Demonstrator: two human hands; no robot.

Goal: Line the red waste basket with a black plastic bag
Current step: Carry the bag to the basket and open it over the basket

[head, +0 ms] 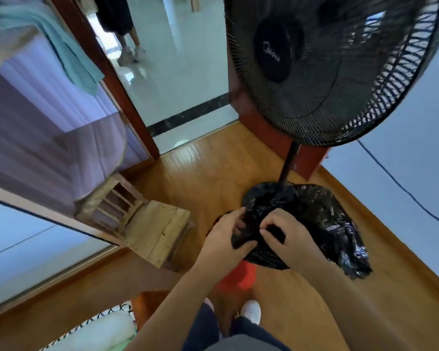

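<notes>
Both hands, left (226, 230) and right (283, 234), pinch the bag (314, 219) edge, probably working its mouth apart. Basket (238, 276) directly beneath, mostly hidden, unlined.

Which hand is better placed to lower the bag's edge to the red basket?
Probably the left hand: it grips the black bag closest to the visible part of the red basket. The right hand pinches it further right, beside the bag's bulk.
</notes>
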